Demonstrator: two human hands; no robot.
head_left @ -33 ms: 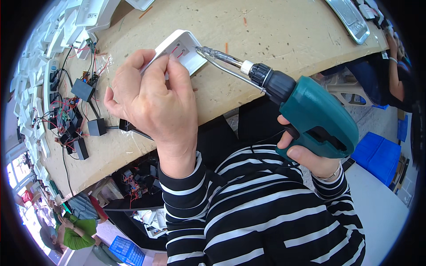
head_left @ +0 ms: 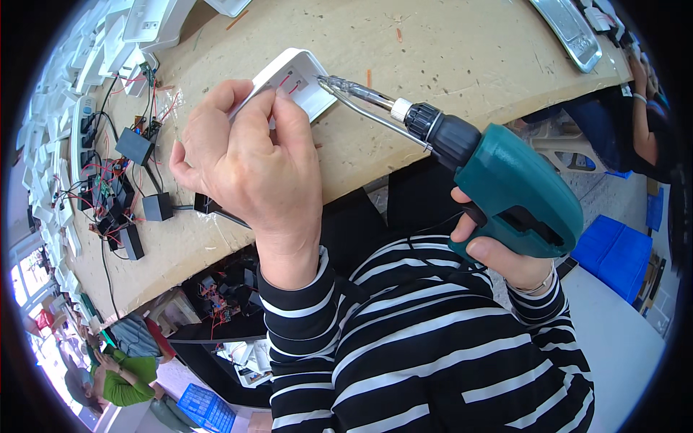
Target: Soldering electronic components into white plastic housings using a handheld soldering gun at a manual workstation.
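Observation:
My left hand (head_left: 253, 155) is closed on a white plastic housing (head_left: 315, 95) at the table's near side. Its thumb and forefinger are pinched together inside the housing, beside short red wires (head_left: 291, 85); whether they grip a wire is hidden. My right hand (head_left: 505, 256) wraps round the handle of a green soldering gun (head_left: 516, 191), a finger by its black trigger. The gun's metal tip and thin curved feed tube point left and reach over the housing's right wall. From this angle I cannot tell whether the tip touches it.
Black boxes (head_left: 135, 146) with red wires and circuit boards lie on the left of the table (head_left: 433, 43), by a white power strip (head_left: 85, 123). White housings (head_left: 155, 22) pile up at far left. A metal tray (head_left: 570, 36) sits far right. Other people work at both sides.

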